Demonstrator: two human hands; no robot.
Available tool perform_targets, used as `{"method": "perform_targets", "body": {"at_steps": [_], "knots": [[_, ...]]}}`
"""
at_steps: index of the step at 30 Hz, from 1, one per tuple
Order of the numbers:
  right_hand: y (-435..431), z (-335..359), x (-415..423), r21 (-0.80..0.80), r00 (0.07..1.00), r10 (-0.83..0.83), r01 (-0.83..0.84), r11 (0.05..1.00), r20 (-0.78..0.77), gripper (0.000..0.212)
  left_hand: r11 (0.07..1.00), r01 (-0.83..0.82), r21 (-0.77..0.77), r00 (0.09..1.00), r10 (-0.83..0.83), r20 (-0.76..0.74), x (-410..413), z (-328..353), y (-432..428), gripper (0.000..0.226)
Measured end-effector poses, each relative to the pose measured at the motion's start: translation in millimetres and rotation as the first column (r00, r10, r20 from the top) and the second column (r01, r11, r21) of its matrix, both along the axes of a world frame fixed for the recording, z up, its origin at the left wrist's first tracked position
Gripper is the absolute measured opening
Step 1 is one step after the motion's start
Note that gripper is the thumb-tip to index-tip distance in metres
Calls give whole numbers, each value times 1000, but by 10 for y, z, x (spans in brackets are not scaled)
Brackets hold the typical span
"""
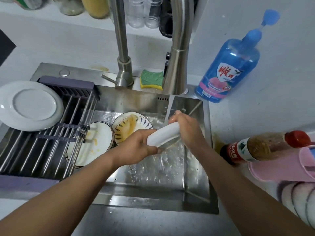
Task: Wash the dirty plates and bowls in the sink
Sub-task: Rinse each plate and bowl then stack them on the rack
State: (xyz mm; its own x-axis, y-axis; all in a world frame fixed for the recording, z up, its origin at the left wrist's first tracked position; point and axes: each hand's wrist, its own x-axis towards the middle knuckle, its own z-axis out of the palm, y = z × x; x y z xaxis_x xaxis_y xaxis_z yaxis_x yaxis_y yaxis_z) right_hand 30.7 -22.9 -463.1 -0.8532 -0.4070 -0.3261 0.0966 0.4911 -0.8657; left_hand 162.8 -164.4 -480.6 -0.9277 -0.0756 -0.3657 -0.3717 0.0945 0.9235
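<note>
A: Hands?
B: My left hand curls round the white plate's near rim, and my right hand grips the far rim. It's tilted under the faucet stream, mid-sink.
A: Rest?
B: Dirty bowl and dirty plate at 9 o'clock. Blue bottle at 1 o'clock: red Chinese characters on a shield label.

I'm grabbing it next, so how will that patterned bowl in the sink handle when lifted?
Probably slippery: the patterned bowl is smeared with yellow residue beside splashing water. Likely stiff yet breakable, since it looks like glazed ceramic.
</note>
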Motion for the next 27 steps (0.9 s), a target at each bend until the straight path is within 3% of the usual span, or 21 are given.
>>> {"method": "perform_targets", "body": {"at_steps": [3, 6, 8, 11, 14, 16, 18, 20, 23, 25, 27], "knots": [[-35, 53, -36, -38, 995, 84, -86, 996, -52, 48, 974, -118, 191, 993, 117, 17, 30, 41, -69, 44], [-95, 66, -168, 51, 995, -16, 12, 999, 97, 59, 888, -257, 380, 966, 252, 65, 86, 77, -111, 53], [-100, -41, -204, 63, 953, -133, 121, 991, 273, 62, 773, -357, 524, 927, 362, 98, 109, 62, -107, 59], [-118, -275, -51, -130, 844, -197, 298, 946, 499, 74, 557, -469, 685, 842, 517, 156, 84, 54, -26, 50], [-206, -361, 152, -210, 733, -247, 470, 857, 633, 81, 336, -580, 742, 728, 624, 286, 39, 6, 121, 55], [-212, -348, 264, -256, 715, -223, 497, 829, 663, 76, 251, -636, 729, 663, 661, 351, 34, -68, 187, 56], [-166, -397, 285, -277, 710, -226, 518, 809, 666, 56, 343, -703, 623, 632, 704, 325, 23, -153, 186, 54], [-110, -419, 281, -283, 709, -272, 559, 779, 650, 40, 525, -743, 415, 647, 722, 245, -9, -222, 171, 67], [-116, -355, 301, -259, 731, -398, 606, 752, 554, 20, 778, -604, -174, 783, 620, 54, -100, -280, 213, 91], [-146, -345, 329, -228, 755, -477, 613, 756, 449, 17, 792, -406, -455, 898, 439, -38, -193, -272, 339, 84], [-173, -333, 375, -217, 788, -506, 594, 774, 352, 19, 796, -259, -547, 959, 280, -47, -304, -265, 471, 68]]}}
